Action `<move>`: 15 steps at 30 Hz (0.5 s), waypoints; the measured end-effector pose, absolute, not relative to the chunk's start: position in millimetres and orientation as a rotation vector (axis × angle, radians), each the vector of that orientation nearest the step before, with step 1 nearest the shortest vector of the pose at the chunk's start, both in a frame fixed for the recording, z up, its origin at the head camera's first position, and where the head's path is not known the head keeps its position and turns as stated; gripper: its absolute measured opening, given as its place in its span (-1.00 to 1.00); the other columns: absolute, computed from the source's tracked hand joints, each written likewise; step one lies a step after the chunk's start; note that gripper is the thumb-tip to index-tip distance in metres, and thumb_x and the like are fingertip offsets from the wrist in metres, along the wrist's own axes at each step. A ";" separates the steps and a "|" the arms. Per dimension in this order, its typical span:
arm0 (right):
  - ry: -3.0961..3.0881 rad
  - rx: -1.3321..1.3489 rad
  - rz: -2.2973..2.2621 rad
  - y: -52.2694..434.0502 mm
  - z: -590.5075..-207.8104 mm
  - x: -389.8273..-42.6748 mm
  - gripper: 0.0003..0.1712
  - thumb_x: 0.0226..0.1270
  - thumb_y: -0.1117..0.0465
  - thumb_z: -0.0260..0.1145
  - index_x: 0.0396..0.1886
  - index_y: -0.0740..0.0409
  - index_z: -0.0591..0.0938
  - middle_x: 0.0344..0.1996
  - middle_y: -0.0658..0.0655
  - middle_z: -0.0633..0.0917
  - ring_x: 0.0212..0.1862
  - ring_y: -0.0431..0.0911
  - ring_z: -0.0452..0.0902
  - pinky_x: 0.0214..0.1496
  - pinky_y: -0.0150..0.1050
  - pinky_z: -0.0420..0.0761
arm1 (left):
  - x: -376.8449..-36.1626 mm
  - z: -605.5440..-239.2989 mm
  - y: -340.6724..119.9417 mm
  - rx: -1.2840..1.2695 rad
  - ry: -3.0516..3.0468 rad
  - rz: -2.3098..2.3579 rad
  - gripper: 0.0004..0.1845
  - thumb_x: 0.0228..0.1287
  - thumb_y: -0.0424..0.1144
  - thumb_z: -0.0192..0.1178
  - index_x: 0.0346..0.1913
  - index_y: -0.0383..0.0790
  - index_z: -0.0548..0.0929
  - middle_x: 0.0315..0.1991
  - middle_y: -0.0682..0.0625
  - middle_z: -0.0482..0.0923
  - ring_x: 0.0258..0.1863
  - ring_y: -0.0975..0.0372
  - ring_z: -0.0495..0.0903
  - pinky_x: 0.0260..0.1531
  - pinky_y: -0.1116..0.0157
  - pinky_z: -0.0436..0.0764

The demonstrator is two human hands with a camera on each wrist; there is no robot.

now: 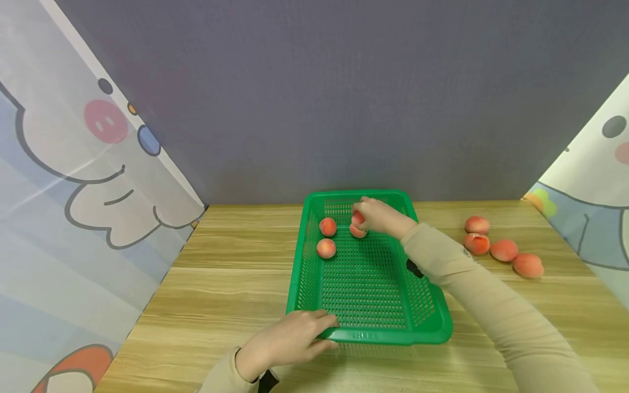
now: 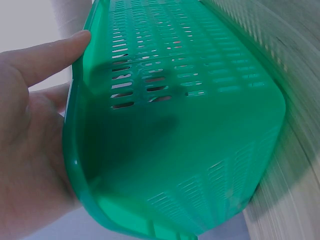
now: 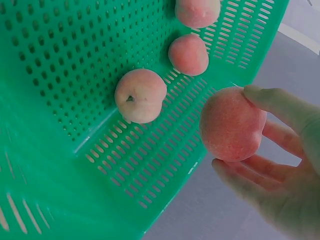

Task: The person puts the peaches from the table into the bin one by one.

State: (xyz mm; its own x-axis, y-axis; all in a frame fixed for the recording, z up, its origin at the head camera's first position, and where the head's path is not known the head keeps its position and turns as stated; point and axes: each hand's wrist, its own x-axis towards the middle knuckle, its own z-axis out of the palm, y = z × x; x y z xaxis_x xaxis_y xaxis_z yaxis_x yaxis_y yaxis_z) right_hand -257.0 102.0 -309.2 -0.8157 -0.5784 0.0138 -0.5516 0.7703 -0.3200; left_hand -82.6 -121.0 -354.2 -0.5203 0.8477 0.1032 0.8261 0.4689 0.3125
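Observation:
A green plastic basket (image 1: 361, 336) with perforated walls stands on the wooden table. My left hand (image 1: 290, 339) grips its near rim at the front left corner, with the thumb outside and the fingers over the edge. In the right wrist view, my right hand (image 3: 280, 150) holds a pinkish-red peach (image 3: 233, 124) between thumb and fingers. That peach is over the far part of the basket. Three other peaches lie inside: one (image 1: 327, 226) at the far left, another (image 1: 326, 248) nearer, and a third (image 1: 358, 231) just below the held one.
Several peaches (image 1: 504, 250) lie on the table to the right of the basket, beyond my right forearm. A grey wall (image 1: 358, 98) rises behind the table. Cartoon-printed panels stand at the left and right.

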 end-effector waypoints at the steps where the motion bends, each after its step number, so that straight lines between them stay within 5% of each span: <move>1: 2.875 -0.920 -0.473 101.7 -310.7 -257.6 -0.65 0.05 0.34 0.25 -0.11 0.35 0.53 -0.23 0.25 0.50 -0.35 -0.05 0.39 -0.37 -0.29 0.42 | -82.5 -354.3 -121.0 1.501 2.634 0.504 -0.79 0.22 -0.11 0.09 -0.18 -0.17 0.50 -0.36 0.11 0.53 -0.48 0.54 0.38 -0.45 0.65 0.36; 15: 2.853 -0.904 -0.461 95.7 -329.3 -257.2 -0.68 0.04 0.35 0.27 -0.15 0.32 0.55 -0.24 0.23 0.51 -0.35 -0.06 0.39 -0.33 -0.26 0.42 | -82.3 -354.2 -121.1 1.495 2.636 0.503 -0.79 0.21 -0.12 0.10 -0.18 -0.16 0.50 -0.34 0.11 0.53 -0.48 0.54 0.37 -0.45 0.65 0.36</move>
State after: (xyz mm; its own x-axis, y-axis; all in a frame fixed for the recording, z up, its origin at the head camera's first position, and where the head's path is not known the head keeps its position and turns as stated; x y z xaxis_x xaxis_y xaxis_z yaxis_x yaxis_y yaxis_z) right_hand -257.2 95.7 -329.3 -0.8161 -0.5777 -0.0161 -0.5433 0.7763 -0.3197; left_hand -82.3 -121.1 -354.2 -0.5243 0.8456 0.1000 0.8230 0.4731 0.3144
